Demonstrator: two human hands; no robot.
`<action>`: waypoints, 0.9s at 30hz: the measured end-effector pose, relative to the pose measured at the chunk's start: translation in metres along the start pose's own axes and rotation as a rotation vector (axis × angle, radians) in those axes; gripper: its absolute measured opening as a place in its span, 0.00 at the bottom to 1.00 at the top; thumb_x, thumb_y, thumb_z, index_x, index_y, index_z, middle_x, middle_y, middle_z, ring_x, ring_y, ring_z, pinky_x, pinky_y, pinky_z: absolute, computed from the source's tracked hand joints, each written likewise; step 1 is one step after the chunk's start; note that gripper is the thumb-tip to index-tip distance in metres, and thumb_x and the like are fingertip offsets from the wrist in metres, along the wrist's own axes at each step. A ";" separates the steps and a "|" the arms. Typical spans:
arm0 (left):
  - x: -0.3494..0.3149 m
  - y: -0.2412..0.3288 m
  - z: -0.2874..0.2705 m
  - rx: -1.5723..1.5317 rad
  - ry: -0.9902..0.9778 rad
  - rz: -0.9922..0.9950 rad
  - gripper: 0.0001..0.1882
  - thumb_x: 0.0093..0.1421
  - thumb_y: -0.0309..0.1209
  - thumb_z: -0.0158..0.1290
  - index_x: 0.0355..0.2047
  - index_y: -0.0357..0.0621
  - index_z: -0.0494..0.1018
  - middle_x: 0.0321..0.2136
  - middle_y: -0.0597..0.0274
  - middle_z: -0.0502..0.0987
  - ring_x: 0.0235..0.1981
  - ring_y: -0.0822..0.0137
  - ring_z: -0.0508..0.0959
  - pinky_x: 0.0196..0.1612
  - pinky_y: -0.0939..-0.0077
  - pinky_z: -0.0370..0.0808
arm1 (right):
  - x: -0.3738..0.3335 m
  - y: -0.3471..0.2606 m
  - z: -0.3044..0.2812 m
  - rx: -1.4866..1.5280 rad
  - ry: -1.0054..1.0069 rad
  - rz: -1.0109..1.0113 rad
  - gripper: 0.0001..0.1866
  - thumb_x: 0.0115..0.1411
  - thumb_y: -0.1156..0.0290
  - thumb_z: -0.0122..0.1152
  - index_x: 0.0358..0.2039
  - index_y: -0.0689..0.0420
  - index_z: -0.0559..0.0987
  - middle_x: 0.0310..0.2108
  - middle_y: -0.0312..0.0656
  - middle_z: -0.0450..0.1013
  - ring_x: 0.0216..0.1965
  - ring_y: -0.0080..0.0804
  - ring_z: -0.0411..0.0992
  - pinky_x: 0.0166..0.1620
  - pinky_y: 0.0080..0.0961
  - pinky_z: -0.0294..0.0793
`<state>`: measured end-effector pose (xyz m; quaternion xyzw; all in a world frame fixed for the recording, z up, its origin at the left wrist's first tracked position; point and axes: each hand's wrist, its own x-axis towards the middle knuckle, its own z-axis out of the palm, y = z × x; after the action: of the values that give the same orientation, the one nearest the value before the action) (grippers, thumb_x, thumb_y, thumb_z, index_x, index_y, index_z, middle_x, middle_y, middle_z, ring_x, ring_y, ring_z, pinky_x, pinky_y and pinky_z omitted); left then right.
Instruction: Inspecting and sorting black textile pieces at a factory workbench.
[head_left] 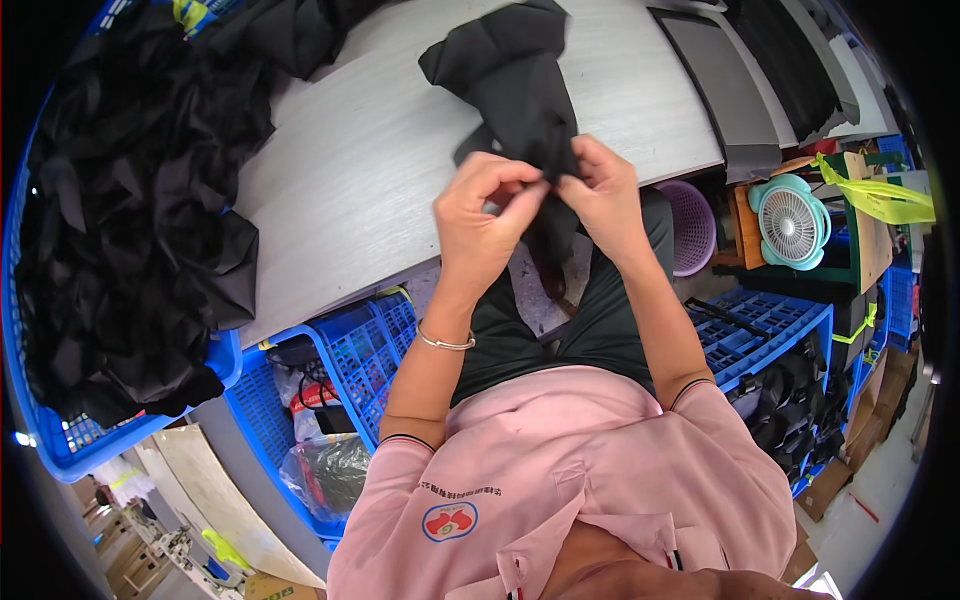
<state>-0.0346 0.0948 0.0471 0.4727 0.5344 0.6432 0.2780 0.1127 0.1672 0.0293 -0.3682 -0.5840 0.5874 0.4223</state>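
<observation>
A piece of black fabric [515, 85] lies partly on the pale table and hangs over its near edge toward my lap. My left hand [485, 210] pinches it at the table's edge, thumb and forefinger together. Close beside it, my right hand [603, 195] grips the same fabric, its thumb nearly meeting the left fingertips. Whatever small part lies between the fingertips is hidden, and the left hand is slightly blurred.
A blue crate [230, 365] heaped with black fabric pieces [130, 220] stands at the left. The table [340, 150] carries dark flat panels [715, 80] at its right. Beyond my right arm are a purple basket [690, 230], a teal fan [790, 222] and a blue crate of black parts [770, 325].
</observation>
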 end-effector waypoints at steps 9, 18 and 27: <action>0.005 -0.016 -0.003 -0.248 0.333 -0.147 0.16 0.60 0.19 0.60 0.46 0.35 0.67 0.31 0.66 0.76 0.30 0.79 0.74 0.35 0.84 0.73 | 0.000 -0.001 -0.011 -0.499 0.170 -0.215 0.08 0.53 0.79 0.68 0.30 0.60 0.76 0.26 0.33 0.68 0.21 0.20 0.65 0.26 0.21 0.65; 0.000 0.008 -0.013 0.206 0.249 0.176 0.16 0.52 0.13 0.59 0.41 0.39 0.74 0.34 0.66 0.76 0.28 0.79 0.74 0.32 0.85 0.72 | 0.011 -0.012 -0.005 -0.783 0.321 -0.548 0.07 0.53 0.75 0.68 0.29 0.58 0.76 0.29 0.42 0.70 0.27 0.42 0.73 0.30 0.34 0.71; 0.013 -0.009 -0.024 0.380 0.158 0.066 0.27 0.51 0.14 0.56 0.53 0.44 0.73 0.53 0.63 0.70 0.42 0.73 0.73 0.36 0.80 0.73 | 0.036 -0.015 -0.085 -0.518 0.330 -0.178 0.18 0.53 0.66 0.72 0.40 0.61 0.78 0.37 0.44 0.74 0.31 0.37 0.75 0.37 0.30 0.75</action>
<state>-0.0631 0.0985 0.0427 0.4818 0.6505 0.5748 0.1197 0.1791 0.2324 0.0421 -0.5011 -0.6678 0.3124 0.4532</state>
